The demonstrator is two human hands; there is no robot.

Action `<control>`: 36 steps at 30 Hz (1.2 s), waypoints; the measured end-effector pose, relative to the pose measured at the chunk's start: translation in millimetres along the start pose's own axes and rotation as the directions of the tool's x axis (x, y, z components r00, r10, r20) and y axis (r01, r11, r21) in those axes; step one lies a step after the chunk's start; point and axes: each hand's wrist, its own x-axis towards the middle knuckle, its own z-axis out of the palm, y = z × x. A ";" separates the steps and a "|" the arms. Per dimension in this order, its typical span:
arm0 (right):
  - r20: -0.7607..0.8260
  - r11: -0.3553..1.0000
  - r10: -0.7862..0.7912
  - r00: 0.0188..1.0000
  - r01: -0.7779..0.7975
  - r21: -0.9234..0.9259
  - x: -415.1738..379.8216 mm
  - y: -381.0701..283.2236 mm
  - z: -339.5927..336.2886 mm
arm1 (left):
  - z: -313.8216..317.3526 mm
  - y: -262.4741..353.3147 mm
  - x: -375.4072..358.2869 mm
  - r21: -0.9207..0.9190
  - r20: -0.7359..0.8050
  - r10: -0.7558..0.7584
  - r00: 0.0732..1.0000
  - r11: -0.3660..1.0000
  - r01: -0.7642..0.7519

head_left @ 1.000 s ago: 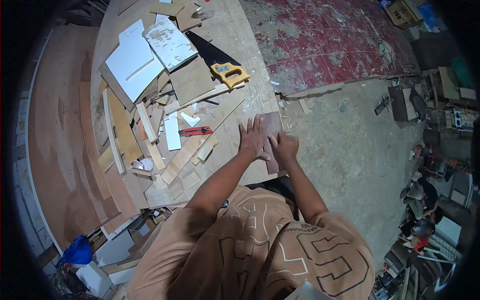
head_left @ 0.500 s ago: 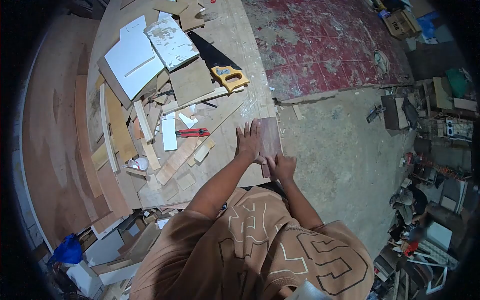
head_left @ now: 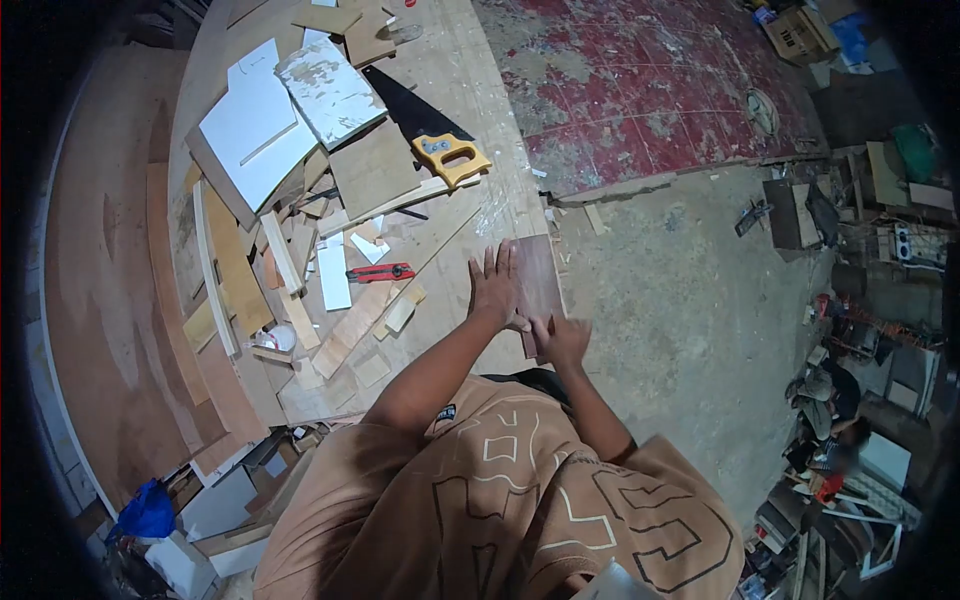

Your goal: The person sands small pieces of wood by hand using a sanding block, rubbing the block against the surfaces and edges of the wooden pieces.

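Note:
A reddish-brown board (head_left: pixel 539 277) lies along the right edge of the wooden workbench (head_left: pixel 440 330). My left hand (head_left: pixel 494 291) rests on the bench against the board's left side, fingers spread and pointing away from me, thumb toward the board. My right hand (head_left: pixel 565 341) is at the board's near right edge, its fingers curled; whatever it may hold is too small to tell. Left of my left hand lies a red utility knife (head_left: pixel 381 272). Farther up the bench is a handsaw with a yellow handle (head_left: pixel 452 158).
White boards (head_left: pixel 250 130), wood strips (head_left: pixel 283 252) and offcuts crowd the bench's left half. Beyond its right edge are the concrete floor (head_left: pixel 670 300) and a red floor area (head_left: pixel 640 90). At the lower right a person (head_left: pixel 822 396) is among stacked materials.
The view has shifted slightly, so the bench items appear a little farther left. My right hand's outline differs slightly at the board's edge; my left hand stays beside the board.

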 end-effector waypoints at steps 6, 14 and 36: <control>-0.159 0.992 -0.114 0.981 0.105 -0.062 42.5 -9.2 -0.1 | 11.6 -3.5 6.5 -0.002 -0.030 0.029 0.999 1.000 -0.029; -0.257 0.998 -0.042 0.965 0.050 0.025 121.1 -24.2 2.4 | 0.1 1.5 -1.8 0.021 -0.014 0.012 1.000 1.000 -0.012; -0.161 0.985 0.042 0.986 -0.068 -0.160 124.4 -26.3 0.9 | 8.6 -1.8 2.1 -0.026 -0.070 0.042 0.997 0.999 -0.044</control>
